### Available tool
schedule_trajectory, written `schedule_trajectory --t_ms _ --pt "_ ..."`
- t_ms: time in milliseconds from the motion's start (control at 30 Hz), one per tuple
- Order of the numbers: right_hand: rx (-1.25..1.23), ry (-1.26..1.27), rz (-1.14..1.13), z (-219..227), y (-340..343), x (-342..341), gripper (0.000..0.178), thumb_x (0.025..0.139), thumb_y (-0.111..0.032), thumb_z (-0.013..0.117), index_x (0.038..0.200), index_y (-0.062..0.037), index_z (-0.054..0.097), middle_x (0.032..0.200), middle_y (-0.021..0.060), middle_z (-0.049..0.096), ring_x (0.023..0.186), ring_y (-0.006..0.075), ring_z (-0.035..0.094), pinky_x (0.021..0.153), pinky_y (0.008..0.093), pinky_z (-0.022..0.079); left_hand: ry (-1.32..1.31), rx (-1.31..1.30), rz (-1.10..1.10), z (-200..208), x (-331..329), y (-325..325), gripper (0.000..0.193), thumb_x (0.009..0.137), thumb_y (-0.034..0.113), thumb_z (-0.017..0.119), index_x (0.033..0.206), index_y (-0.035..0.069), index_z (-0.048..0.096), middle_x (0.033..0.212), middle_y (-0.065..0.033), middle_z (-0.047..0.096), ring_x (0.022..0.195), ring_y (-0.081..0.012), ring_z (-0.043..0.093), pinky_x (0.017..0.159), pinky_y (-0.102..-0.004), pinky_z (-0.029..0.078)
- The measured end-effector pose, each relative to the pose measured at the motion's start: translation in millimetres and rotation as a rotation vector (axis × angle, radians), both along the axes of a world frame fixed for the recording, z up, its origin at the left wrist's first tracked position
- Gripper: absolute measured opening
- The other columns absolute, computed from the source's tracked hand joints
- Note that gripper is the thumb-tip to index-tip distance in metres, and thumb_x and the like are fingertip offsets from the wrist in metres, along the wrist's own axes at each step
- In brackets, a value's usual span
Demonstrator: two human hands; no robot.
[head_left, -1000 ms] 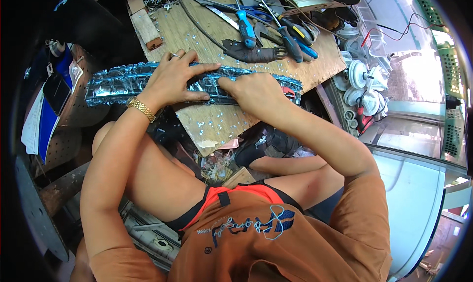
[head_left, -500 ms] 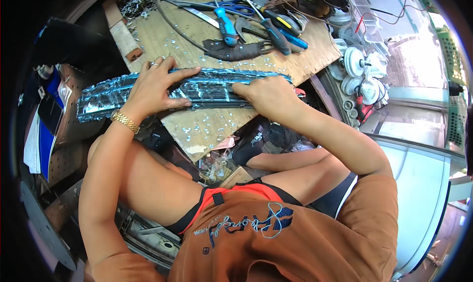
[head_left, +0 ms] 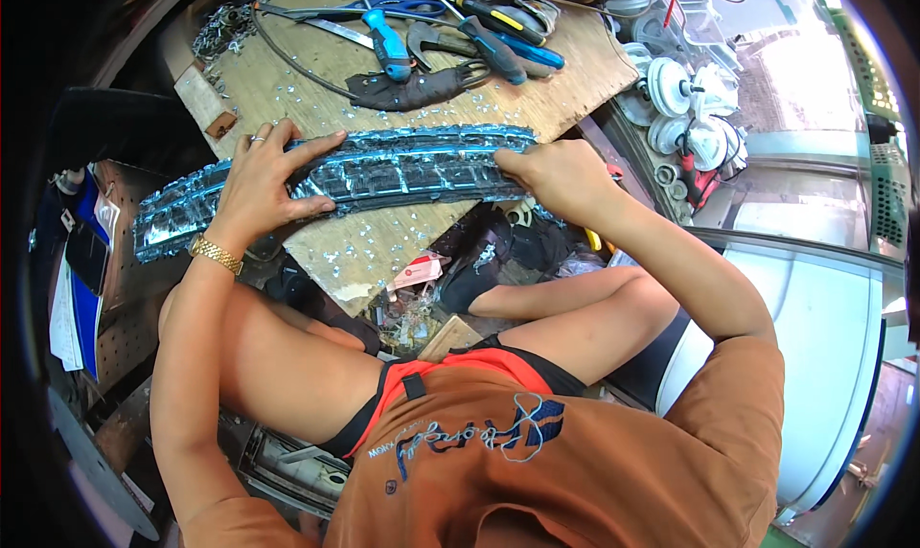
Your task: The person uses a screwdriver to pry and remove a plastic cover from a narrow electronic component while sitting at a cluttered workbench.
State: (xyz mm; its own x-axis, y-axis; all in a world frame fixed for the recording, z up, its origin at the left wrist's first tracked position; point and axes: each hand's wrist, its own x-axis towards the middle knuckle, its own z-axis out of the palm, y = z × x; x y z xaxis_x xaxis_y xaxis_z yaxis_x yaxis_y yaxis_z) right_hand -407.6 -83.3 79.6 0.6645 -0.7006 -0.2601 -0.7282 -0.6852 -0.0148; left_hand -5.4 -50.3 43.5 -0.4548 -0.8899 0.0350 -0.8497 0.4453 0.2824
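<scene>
A long, slightly curved dark strip, covered in shiny crinkled film with bluish glints, lies across the wooden board and extends past its left side. My left hand spans it left of the middle, fingers over the far edge and thumb at the near edge, gripping it. At the strip's right end my right hand is closed, its thumb pressing on the top face; the fingers underneath are hidden. A small red piece shows just beyond that hand; I cannot tell whether it is held.
On the wooden board, scattered with silvery flakes, lie a blue-handled screwdriver, another screwdriver and a black-wrapped tool. White round plastic parts stand at right. Papers and folders hang at left.
My right hand has slid rightward along the strip to its end. My left hand keeps its grip. The whole view has shifted, so the board and tools appear farther left.
</scene>
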Motion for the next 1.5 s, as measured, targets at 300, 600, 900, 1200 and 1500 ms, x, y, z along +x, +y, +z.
schedule_trajectory --t_ms 300,600,900,1200,1500 --pt "-0.086 0.014 -0.057 -8.5 8.9 -73.8 0.015 0.096 -0.023 0.066 0.108 -0.0162 0.059 0.082 0.0086 0.071 0.074 0.0336 0.072 0.058 0.0486 0.052 0.003 -0.054 0.002 -4.4 -3.2 -0.1 0.091 0.067 0.060 0.088 0.152 0.040 0.063 0.115 -0.0098 0.060 0.113 -0.0323 0.057 0.100 -0.0488 0.042" --pt "-0.108 -0.059 -0.522 0.0 26.0 -189.7 0.027 0.103 -0.023 0.057 0.124 -0.0058 0.052 0.093 0.0285 0.071 0.092 0.0506 0.070 0.079 0.0595 0.052 0.004 -0.011 0.004 1.2 -4.0 2.2 0.088 0.072 0.063 0.085 0.153 0.037 0.063 0.117 -0.0098 0.061 0.115 -0.0339 0.058 0.101 -0.0507 0.040" --pt "-0.238 -0.620 -0.072 20.0 -66.3 86.8 0.023 0.098 -0.006 0.054 0.119 0.0004 0.060 0.106 0.0296 0.071 0.102 0.0503 0.068 0.086 0.0581 0.053 0.081 -0.133 0.003 -9.7 -40.1 23.9 0.088 0.080 0.058 0.078 0.160 0.032 0.051 0.161 -0.0178 0.046 0.150 -0.0408 0.040 0.122 -0.0724 0.022" --pt "-0.691 -0.352 -0.061 -12.6 -148.3 185.8 0.031 0.094 -0.021 0.068 0.122 -0.0060 0.069 0.118 0.0179 0.072 0.107 0.0404 0.070 0.083 0.0525 0.060 -0.015 -0.236 -0.001 -20.4 -51.8 28.1 0.094 0.082 0.059 0.080 0.164 0.028 0.046 0.155 -0.0127 0.053 0.143 -0.0363 0.050 0.118 -0.0714 0.030" --pt "-0.456 -0.376 -0.310 -51.2 -133.1 195.2 0.048 0.092 -0.014 0.069 0.138 -0.0049 0.059 0.128 0.0234 0.062 0.116 0.0459 0.065 0.085 0.0558 0.064 0.058 -0.165 -0.029 -13.2 -51.1 17.7 0.108 0.068 0.049 0.089 0.162 0.017 0.046 0.143 -0.0138 0.055 0.134 -0.0353 0.052 0.115 -0.0639 0.033"
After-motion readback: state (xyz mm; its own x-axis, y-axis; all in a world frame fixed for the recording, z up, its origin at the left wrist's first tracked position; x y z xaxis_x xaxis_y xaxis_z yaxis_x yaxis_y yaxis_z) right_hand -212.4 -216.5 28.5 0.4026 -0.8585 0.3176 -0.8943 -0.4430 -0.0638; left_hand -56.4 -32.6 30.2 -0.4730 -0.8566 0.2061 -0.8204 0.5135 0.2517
